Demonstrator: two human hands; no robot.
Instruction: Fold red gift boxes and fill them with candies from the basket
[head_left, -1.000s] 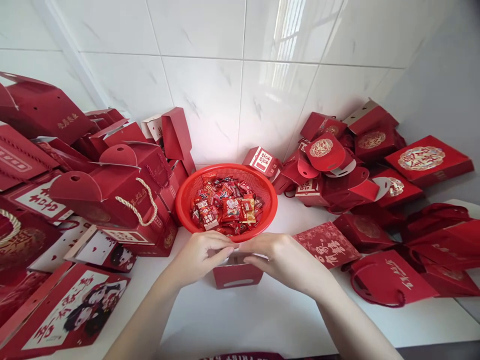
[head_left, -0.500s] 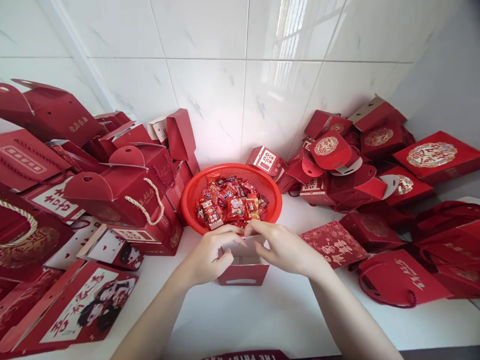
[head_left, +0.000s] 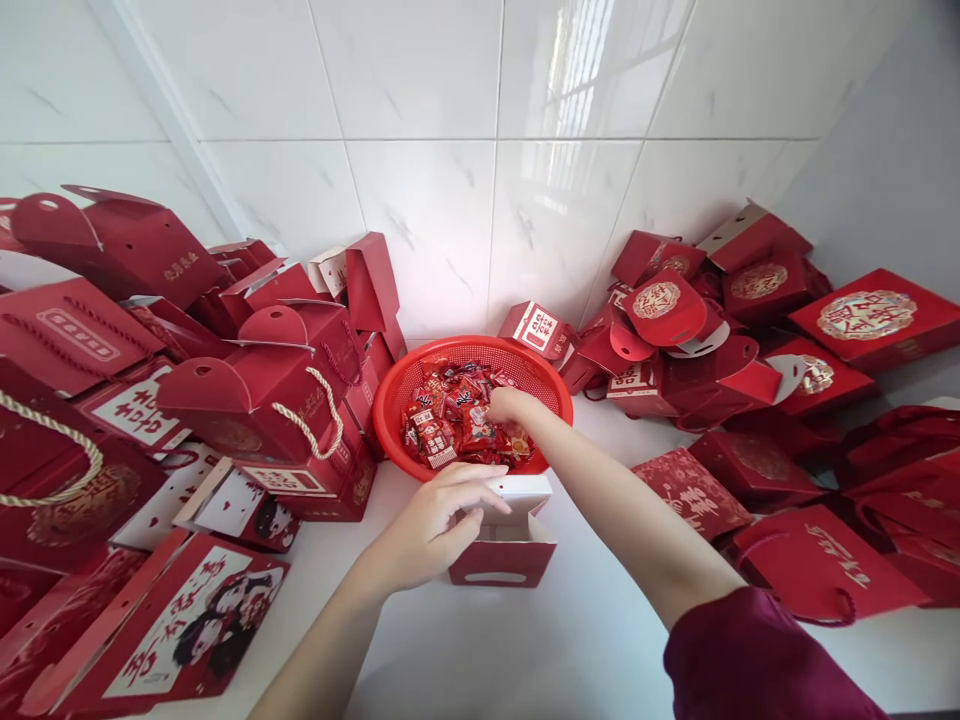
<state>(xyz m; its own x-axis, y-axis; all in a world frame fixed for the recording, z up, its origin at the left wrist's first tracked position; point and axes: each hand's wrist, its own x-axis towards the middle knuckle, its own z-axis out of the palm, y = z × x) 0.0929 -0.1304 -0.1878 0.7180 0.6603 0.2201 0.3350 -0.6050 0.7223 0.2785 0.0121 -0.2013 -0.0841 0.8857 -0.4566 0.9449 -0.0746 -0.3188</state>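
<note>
A small red box with a white inside (head_left: 517,565) stands on the white table in front of me, its top unfolded. My left hand (head_left: 431,525) is at the box's left side, fingers stretched and apart over its opening; whether they touch the rim I cannot tell. Behind the box sits a red plastic basket (head_left: 380,405) with many wrapped candies (head_left: 435,435) in it. My right hand (head_left: 514,405) reaches into the basket's right part. Its fingertips are down among the candies and hidden.
Red gift boxes and bags crowd the left, including a rope-handled box (head_left: 247,400) and a box with cartoon figures (head_left: 172,630). More red boxes (head_left: 712,370) are piled at the right, beside a flowered red box (head_left: 690,490). A white tiled wall (head_left: 420,230) rises behind the basket.
My right hand has left the box's top and moved forward into the basket of candies. My left hand stays by the box. The view has shifted slightly.
</note>
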